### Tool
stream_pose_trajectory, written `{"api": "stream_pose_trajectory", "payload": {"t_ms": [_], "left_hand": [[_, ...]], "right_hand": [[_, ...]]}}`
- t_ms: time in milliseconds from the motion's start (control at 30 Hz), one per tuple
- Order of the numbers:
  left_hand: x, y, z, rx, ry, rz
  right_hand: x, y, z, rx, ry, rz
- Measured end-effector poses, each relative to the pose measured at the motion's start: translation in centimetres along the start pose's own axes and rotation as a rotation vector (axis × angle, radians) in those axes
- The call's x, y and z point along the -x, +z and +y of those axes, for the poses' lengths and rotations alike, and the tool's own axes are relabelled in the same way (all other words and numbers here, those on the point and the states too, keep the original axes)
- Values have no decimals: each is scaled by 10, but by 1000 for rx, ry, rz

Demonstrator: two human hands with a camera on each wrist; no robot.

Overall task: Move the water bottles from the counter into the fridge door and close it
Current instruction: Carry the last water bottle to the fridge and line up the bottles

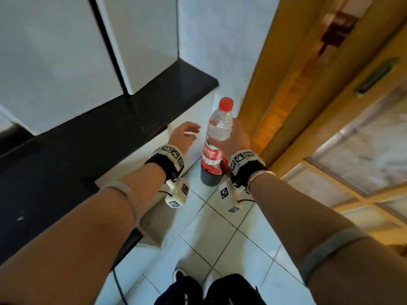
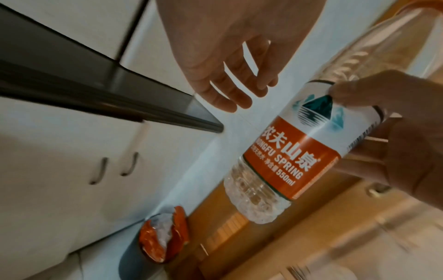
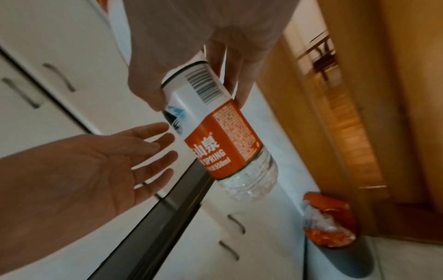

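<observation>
A clear water bottle [image 1: 218, 133] with a red cap and a red-and-white label is upright in the air beyond the end of the black counter [image 1: 92, 137]. My right hand [image 1: 236, 139] grips its middle, fingers wrapped round the label [image 3: 210, 117]. The label faces the left wrist camera on the bottle [image 2: 294, 144]. My left hand [image 1: 184, 136] hovers just left of the bottle, fingers spread and relaxed, holding nothing [image 2: 230, 75]. The same left hand [image 3: 115, 163] appears palm-up in the right wrist view. No fridge door is plainly identifiable.
White cupboard doors [image 1: 66, 51] hang above the counter, and white cabinets with metal handles [image 2: 112, 166] stand below it. A dark bin with a red bag [image 1: 211, 170] stands on the tiled floor beside a wooden door frame [image 1: 286, 84].
</observation>
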State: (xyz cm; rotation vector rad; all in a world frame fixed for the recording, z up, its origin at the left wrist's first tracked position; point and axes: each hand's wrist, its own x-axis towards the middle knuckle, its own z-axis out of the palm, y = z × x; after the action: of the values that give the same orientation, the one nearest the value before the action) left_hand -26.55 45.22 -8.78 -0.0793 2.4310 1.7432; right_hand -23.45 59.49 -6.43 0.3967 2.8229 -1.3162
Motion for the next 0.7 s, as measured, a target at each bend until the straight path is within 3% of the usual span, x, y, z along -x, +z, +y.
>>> {"api": "stream_pose_trajectory", "payload": {"t_ms": [133, 400, 567, 700], "left_hand": [[1, 91, 35, 13, 61, -177], [35, 291, 104, -141, 189, -489], [82, 409, 149, -78, 184, -687], [119, 492, 175, -102, 259, -827]], "right_hand": [[11, -75, 62, -108, 107, 156], [52, -236, 199, -95, 290, 393], [95, -325, 275, -93, 387, 572], [135, -381, 326, -138, 471, 687]]}}
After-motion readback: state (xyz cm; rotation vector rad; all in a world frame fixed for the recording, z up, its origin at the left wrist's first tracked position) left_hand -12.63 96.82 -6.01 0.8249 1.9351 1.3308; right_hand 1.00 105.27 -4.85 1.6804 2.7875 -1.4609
